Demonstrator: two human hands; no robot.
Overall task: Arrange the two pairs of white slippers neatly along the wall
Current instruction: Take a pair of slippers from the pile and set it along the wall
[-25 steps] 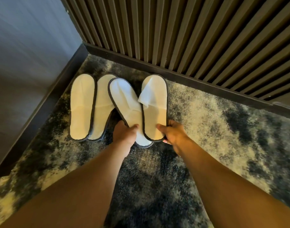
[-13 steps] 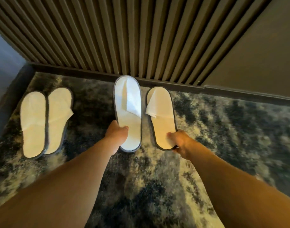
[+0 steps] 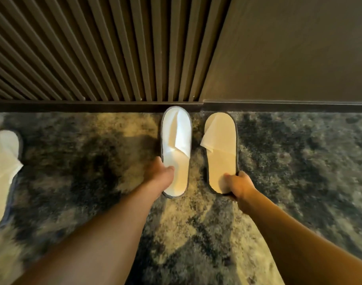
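I have both bare arms stretched forward and down, left hand point(image 3: 162, 173) and right hand point(image 3: 238, 185) each pinched closed.

No readable text, label, brand, number or sign anywhere in your view. You get plain white slippers point(image 3: 176, 149), no print visible on them. Slatted wall panel point(image 3: 93, 48) bare, no marking. Carpet point(image 3: 299, 182) mottled pattern only, no lettering.
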